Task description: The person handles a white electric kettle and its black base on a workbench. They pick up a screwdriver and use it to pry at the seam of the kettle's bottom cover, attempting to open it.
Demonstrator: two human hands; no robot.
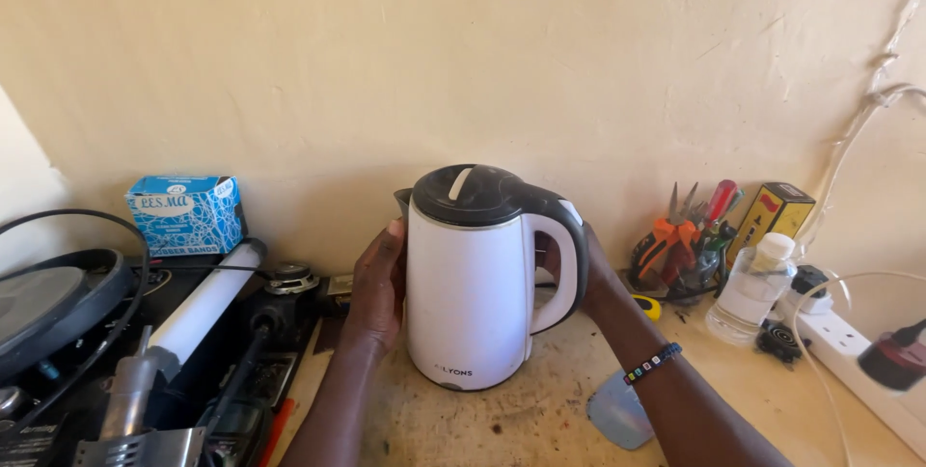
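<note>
Fingers of both hands flank the upright kettle; touching.

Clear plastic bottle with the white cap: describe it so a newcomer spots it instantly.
Start at the white electric kettle with black lid held mid-bench between the left hand and right hand. Look right, past the pot of red- and orange-handled tools. The clear plastic bottle with the white cap stands beside it: the only see-through container there.
</note>
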